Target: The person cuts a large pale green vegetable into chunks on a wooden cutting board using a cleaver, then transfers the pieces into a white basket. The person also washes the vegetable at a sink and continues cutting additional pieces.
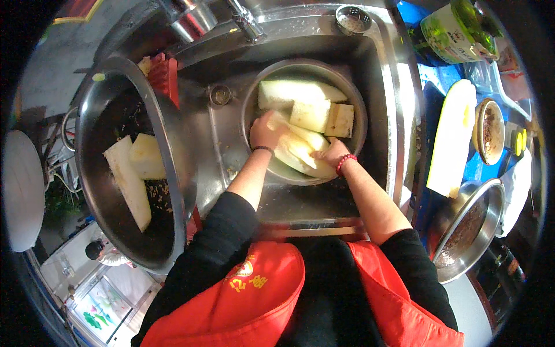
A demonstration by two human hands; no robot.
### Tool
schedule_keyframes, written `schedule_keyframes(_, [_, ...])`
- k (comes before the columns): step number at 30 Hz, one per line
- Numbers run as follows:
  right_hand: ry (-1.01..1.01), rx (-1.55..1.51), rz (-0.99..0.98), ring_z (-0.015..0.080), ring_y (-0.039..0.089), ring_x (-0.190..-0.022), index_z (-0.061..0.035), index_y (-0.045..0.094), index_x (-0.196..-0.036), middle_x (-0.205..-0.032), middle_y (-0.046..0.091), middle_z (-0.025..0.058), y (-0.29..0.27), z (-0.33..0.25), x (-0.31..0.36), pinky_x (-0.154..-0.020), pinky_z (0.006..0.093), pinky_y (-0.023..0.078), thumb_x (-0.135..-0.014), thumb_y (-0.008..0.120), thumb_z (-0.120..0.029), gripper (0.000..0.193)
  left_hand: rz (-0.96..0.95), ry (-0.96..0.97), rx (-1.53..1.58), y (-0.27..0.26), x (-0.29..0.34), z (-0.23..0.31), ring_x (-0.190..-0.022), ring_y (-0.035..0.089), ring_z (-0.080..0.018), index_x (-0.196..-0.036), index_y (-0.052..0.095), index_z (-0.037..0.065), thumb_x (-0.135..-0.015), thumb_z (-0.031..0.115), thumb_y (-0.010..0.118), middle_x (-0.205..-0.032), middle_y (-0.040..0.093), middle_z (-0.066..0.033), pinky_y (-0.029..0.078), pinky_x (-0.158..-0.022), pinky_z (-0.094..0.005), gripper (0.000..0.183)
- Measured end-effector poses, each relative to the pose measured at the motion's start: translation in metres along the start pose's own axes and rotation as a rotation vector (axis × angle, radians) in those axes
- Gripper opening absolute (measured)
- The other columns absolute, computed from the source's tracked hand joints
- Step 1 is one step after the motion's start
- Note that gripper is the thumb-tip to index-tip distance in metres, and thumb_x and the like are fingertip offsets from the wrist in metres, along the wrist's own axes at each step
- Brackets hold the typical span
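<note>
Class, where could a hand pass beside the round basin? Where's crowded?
Likely gaps: bare sink between the round basin and larger basin; the shadowed strip beside the sink's right wall. Crowded: the round basin, with melon pieces, left hand and right hand; the blue surface, holding bowls.

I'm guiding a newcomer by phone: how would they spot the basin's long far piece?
Inside the sink sits a round metal basin. Across its far side lies a long pale piece. It's longer than the blocky pieces in front, and closest to the far rim.
</note>
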State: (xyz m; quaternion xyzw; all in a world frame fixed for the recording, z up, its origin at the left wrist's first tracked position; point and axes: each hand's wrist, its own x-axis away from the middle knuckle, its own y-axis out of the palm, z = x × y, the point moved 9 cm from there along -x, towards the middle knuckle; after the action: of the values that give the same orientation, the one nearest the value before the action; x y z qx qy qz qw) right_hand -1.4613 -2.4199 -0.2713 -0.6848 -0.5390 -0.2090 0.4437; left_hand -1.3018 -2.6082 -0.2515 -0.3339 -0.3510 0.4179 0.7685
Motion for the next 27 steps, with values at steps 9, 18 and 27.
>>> schedule_keyframes(9, [0.184,-0.510,-0.282,0.0269,0.071,-0.087,0.0152,0.060,-0.111,-0.101,0.070,0.0222,0.041,0.021,0.041,-0.077,0.0363,0.057,-0.068,0.085,-0.028,0.066,0.136,-0.330,0.454,0.003,0.016,-0.052,-0.104,0.063,-0.0251,-0.118,0.064,0.004,-0.081,0.022,0.071,-0.114,0.066,-0.0139,0.050,-0.088,-0.0363,0.041])
schedule_keyframes(18, [0.222,-0.428,-0.153,0.0270,0.070,-0.090,0.0153,0.056,-0.115,-0.104,0.068,0.0224,0.040,0.026,0.077,-0.078,0.0355,0.056,-0.068,0.084,-0.033,0.073,0.097,-0.563,0.707,0.013,0.136,-0.007,-0.118,0.053,-0.0310,-0.144,0.029,0.004,-0.055,0.005,0.084,-0.130,0.049,-0.0180,0.052,-0.094,-0.0417,0.104])
schedule_keyframes(27, [-0.076,0.045,0.162,0.0369,0.068,-0.095,0.0031,0.058,-0.109,-0.099,0.068,0.0255,-0.014,-0.036,0.139,-0.084,0.0404,0.054,-0.061,0.082,-0.047,0.074,-0.118,-0.704,1.369,0.019,0.143,-0.002,-0.111,0.059,-0.0267,-0.142,0.037,0.006,-0.075,0.021,0.078,-0.128,0.055,-0.0135,0.050,-0.094,-0.0410,0.081])
